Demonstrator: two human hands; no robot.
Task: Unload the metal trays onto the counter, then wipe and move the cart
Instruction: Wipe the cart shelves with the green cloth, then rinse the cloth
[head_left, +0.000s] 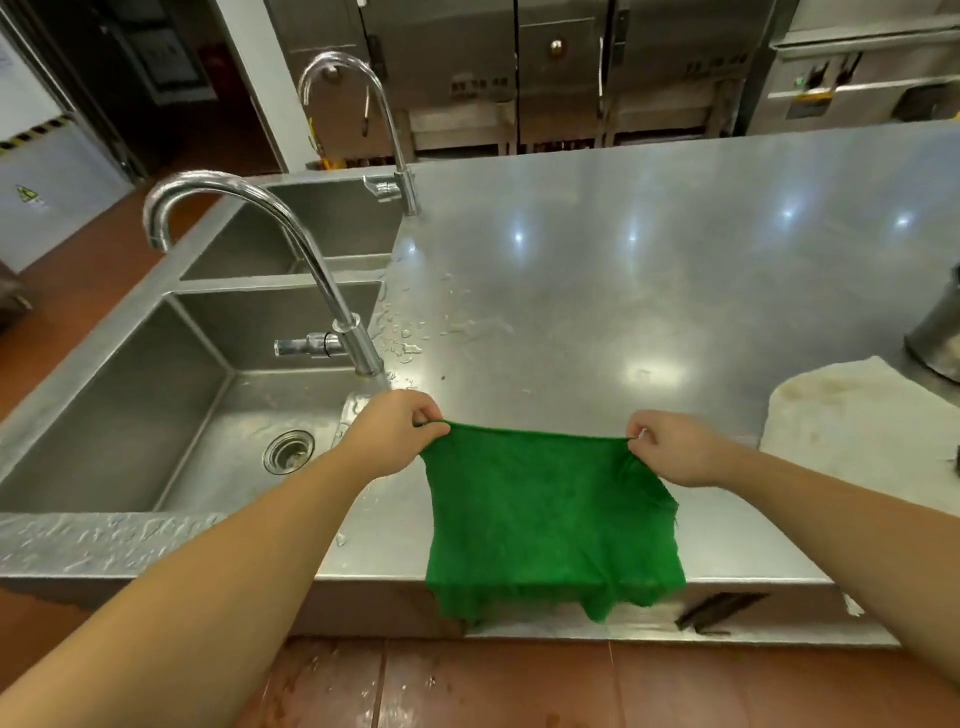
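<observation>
A green cloth (550, 525) hangs spread out flat above the front edge of the steel counter (623, 291). My left hand (392, 436) pinches its upper left corner. My right hand (670, 449) pinches its upper right corner. The cloth's frayed lower edge droops past the counter front. Neither metal trays nor a cart appear in this view.
A double steel sink (130, 415) lies to the left, with a near tap (291, 244) and a far tap (374, 114). Water drops spot the counter by the taps. A stained white cloth (857, 426) and a metal pot (940, 332) sit at the right.
</observation>
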